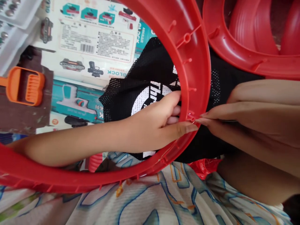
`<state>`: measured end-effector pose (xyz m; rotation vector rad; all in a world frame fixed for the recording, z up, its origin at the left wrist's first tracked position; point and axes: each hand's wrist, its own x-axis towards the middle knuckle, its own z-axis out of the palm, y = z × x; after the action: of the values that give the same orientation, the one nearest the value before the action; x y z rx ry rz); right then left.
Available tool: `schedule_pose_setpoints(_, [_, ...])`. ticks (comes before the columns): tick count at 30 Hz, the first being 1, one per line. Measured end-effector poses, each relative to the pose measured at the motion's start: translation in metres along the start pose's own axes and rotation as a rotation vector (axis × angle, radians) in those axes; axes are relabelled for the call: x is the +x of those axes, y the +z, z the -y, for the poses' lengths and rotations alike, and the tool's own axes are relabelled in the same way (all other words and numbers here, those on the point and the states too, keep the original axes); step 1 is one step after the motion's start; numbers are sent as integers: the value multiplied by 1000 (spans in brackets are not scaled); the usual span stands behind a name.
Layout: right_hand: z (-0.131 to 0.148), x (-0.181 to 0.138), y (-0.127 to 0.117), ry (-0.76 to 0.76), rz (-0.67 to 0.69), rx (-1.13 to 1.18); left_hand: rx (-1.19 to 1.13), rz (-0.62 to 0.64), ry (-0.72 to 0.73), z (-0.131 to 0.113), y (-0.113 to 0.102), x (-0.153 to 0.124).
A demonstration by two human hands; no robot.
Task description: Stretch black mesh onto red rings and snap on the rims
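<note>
A large red plastic ring [198, 62] with small pegs and ribs along its inner side fills the middle. My left hand [161, 122] reaches through its opening, fingers wrapped behind the rim and thumb pressed on the edge. From the right, my right hand [225, 118] pinches with its fingertips right beside a small peg [192, 119] on the ring. What the pinch holds is too small to make out. A thin pale strand seems to run along the ring's lower right channel. Black mesh cloth [145, 75] with white print lies under the ring, partly hidden by my left hand.
More red rings [234, 61] lie at the upper right. Printed toy boxes [93, 40] spread at the upper left, beside an orange plastic piece [24, 86] and clear trays [14, 37] of small shiny items. Patterned fabric [140, 200] covers the lap below.
</note>
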<state>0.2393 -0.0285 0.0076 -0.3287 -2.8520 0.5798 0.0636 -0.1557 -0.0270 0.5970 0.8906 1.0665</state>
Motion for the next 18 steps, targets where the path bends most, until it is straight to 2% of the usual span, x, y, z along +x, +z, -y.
schedule_pose_setpoints(3, [-1,10,-11,-137,116,-29,27,94,3,-3,-3,-2])
schedule_pose_setpoints(6, [-1,14,-18,-163,144,-7,63,274,-79,-11,-9,-4])
schedule_pose_setpoints(9, [-1,13,-19,-152,131,15,104,388,-189,-18,-15,-4])
schedule_pose_setpoints(12, [-1,11,-22,-111,109,33,77,446,-254,-19,-20,-3])
schedule_pose_setpoints(18, [-5,6,-33,-92,66,150,25,458,-322,-12,-23,-4])
